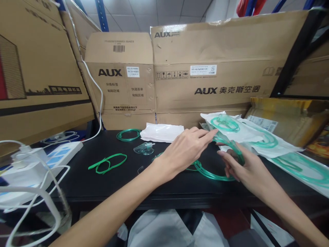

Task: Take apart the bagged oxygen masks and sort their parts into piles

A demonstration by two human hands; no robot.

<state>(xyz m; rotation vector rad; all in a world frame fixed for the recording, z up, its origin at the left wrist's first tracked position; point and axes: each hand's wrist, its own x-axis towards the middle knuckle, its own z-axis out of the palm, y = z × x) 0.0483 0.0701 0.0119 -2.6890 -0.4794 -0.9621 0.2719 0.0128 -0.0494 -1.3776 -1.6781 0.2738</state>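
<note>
Over the right half of the black table, my right hand is curled around a loop of clear green tubing. My left hand reaches in from the left, its fingers pressed together at the upper end of that tubing; its exact grip is partly hidden. Part of the coil lies on the table below both hands. To the left are a small clear mask-like piece, a green elastic strap and another coil of green tubing. A small clear piece lies near my left forearm.
White packets with green tubing overlap at the right. A white paper packet lies at the back before large cardboard boxes. A power strip with white cables sits at the left. A yellowish taped parcel stands back right.
</note>
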